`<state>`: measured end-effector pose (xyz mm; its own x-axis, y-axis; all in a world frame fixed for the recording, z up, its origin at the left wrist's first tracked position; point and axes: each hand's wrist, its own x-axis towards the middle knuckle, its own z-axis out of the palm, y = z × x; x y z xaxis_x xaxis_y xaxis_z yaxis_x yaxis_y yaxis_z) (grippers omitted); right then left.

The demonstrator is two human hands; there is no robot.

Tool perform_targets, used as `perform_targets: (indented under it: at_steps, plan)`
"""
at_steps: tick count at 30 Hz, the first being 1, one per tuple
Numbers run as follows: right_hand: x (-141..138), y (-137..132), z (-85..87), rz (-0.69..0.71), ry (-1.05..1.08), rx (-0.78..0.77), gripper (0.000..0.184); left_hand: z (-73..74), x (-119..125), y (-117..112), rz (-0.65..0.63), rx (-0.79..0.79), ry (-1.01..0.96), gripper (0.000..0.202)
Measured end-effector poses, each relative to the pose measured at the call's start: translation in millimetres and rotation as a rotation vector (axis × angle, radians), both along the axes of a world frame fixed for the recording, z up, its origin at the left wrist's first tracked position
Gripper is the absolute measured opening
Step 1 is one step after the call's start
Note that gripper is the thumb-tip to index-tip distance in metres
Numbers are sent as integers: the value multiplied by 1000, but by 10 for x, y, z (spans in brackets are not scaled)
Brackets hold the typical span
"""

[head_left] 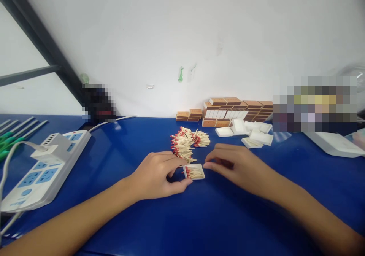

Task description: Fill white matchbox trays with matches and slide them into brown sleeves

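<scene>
A small white matchbox tray (203, 167) lies on the blue table with red-tipped matches (194, 173) in it. My left hand (159, 174) grips the tray from the left, the thumb along its near side and the fingers at its far side. At the tray's right end is my right hand (232, 164), fingers curled and the thumb and index tips a little apart; no match shows between them. Just beyond the tray, loose matches (182, 143) form a heap, most of their red heads towards the left.
Several empty white trays (259, 137) lie at the back right. Stacked brown matchboxes (253, 109) line the wall, with a smaller stack (182, 116) to their left. A power strip (48, 172) with cables and green-handled tools (17, 138) occupy the left side.
</scene>
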<state>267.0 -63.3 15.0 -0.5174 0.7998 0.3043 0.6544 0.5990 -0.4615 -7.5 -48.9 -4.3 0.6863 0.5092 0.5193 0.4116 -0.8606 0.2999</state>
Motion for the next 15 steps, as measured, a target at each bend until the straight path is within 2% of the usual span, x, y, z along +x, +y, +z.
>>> perform_targets:
  at_steps: [3,6,9,12,15]
  plan:
    - [491,183,112,-225,3,49,25,3,-3,13,16,-11,0,25]
    - [1202,366,118,-634,-37,251,22,8,-1,21,14,3,-7,24]
    - [1859,441,5,-1000,-91,271,31,-5,5,17,8,21,5,25]
    - [2231,425,-110,-1122,-245,294,47,-28,10,8,-10,19,15,26]
    - [2332,400,-150,-1106,-409,262,54,-31,10,1,-14,15,17,25]
